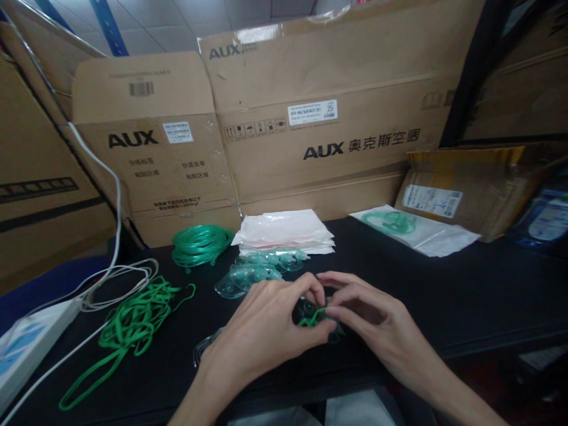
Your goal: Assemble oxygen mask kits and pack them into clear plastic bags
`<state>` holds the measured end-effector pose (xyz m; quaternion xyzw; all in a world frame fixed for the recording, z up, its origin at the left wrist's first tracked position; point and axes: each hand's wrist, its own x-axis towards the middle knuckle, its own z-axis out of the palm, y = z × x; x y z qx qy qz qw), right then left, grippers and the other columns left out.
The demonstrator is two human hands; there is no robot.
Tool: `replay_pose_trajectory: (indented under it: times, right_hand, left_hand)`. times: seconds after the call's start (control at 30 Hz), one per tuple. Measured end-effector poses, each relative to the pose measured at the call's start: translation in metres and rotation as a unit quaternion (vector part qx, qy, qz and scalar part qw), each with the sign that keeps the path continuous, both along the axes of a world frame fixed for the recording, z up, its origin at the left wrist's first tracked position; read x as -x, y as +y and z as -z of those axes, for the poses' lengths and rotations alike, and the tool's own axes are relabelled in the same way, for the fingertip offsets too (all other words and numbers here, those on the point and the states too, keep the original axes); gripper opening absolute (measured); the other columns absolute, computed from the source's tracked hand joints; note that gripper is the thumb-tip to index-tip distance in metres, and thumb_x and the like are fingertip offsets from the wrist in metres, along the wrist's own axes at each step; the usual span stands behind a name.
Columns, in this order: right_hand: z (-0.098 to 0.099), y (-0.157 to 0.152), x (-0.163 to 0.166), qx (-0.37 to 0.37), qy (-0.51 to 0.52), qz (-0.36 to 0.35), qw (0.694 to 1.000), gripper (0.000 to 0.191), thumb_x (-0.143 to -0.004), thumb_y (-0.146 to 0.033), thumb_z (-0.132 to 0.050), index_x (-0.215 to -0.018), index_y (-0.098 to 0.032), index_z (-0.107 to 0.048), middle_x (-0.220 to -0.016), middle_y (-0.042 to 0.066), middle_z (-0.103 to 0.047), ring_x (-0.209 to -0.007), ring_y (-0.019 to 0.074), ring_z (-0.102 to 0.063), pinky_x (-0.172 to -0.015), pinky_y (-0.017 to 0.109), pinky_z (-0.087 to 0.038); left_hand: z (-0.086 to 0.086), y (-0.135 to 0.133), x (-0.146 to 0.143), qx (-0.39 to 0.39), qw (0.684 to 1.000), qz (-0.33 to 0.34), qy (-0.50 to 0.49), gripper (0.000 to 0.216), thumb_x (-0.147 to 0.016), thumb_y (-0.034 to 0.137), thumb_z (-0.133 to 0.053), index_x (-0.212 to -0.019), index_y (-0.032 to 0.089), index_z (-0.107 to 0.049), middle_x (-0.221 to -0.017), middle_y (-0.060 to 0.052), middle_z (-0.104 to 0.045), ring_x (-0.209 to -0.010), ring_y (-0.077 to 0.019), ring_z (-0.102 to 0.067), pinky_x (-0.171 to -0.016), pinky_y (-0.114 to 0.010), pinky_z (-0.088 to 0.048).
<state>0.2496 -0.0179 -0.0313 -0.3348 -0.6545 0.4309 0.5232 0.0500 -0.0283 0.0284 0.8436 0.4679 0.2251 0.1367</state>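
Observation:
My left hand (268,313) is closed around a small clear face mask (306,306), mostly hidden behind the fingers. A green elastic strap (316,316) runs across the mask between both hands. The fingertips of my right hand (377,305) are pinched on the strap's end at the mask's edge. Just beyond the hands lie several clear green masks (248,277). Left of my left wrist, thin metallic-looking strips (205,345) show partly. Further left sits a tangled pile of green elastic straps (139,316).
A coil of green tubing (199,245) and a stack of white packets (284,228) stand behind the masks. At the right lies a bag with green tubing (426,236), by a cardboard box (470,177). A white power strip (35,343) with cables lies left. Large cartons (275,171) wall the back.

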Motion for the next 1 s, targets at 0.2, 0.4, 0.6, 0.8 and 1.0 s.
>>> replay_pose_trajectory:
  times: [0.2,0.4,0.6,0.8,1.0]
  right_hand:
    - [-0.001,-0.001,-0.001,-0.003,0.002,0.013,1.0,0.016,-0.089,-0.039,-0.078,-0.08,-0.025,-0.076,-0.128,0.007,-0.073,-0.122,0.0262,-0.066,-0.104,0.032,-0.05]
    - [0.0,0.001,-0.006,0.013,0.043,0.07,0.997,0.017,-0.089,-0.039,-0.078,-0.083,-0.024,-0.071,-0.117,0.005,-0.076,-0.119,0.0244,-0.067,-0.102,0.031,-0.052]
    - [0.004,0.005,-0.009,0.011,0.09,0.091,0.992,0.019,-0.089,-0.04,-0.078,-0.086,-0.023,-0.072,-0.109,0.004,-0.076,-0.102,0.0205,-0.07,-0.089,0.028,-0.059]
    - [0.006,0.006,-0.009,0.019,0.146,0.118,0.982,0.014,-0.091,-0.039,-0.077,-0.092,-0.026,-0.071,-0.111,0.001,-0.076,-0.1,0.0174,-0.071,-0.089,0.026,-0.061]
    - [0.003,0.002,-0.006,0.015,0.058,0.044,0.997,0.018,-0.092,-0.042,-0.074,-0.103,-0.027,-0.072,-0.109,0.004,-0.078,-0.101,0.019,-0.073,-0.088,0.027,-0.06]
  left_hand:
    - [-0.003,-0.001,-0.002,0.007,1.0,-0.008,-0.001,0.015,-0.086,0.024,-0.071,-0.096,0.029,-0.061,-0.055,0.012,-0.045,-0.051,-0.0111,-0.047,-0.058,-0.023,-0.03]
    - [-0.007,0.002,0.009,-0.008,0.999,-0.034,-0.008,0.015,-0.086,0.025,-0.07,-0.095,0.029,-0.06,-0.055,0.013,-0.042,-0.05,-0.0114,-0.045,-0.06,-0.022,-0.031]
    - [-0.009,0.003,0.012,-0.022,0.999,-0.045,-0.014,0.015,-0.085,0.023,-0.07,-0.094,0.029,-0.06,-0.054,0.013,-0.041,-0.049,-0.0113,-0.044,-0.062,-0.022,-0.032]
    - [-0.009,0.004,0.015,-0.041,0.998,-0.055,-0.007,0.016,-0.083,0.023,-0.072,-0.093,0.028,-0.06,-0.054,0.013,-0.042,-0.049,-0.0111,-0.042,-0.061,-0.023,-0.032]
    - [-0.009,0.004,0.018,-0.003,0.999,-0.016,-0.036,0.014,-0.09,0.024,-0.072,-0.1,0.028,-0.063,-0.065,0.012,-0.057,-0.054,-0.0099,-0.047,-0.061,-0.021,-0.034]
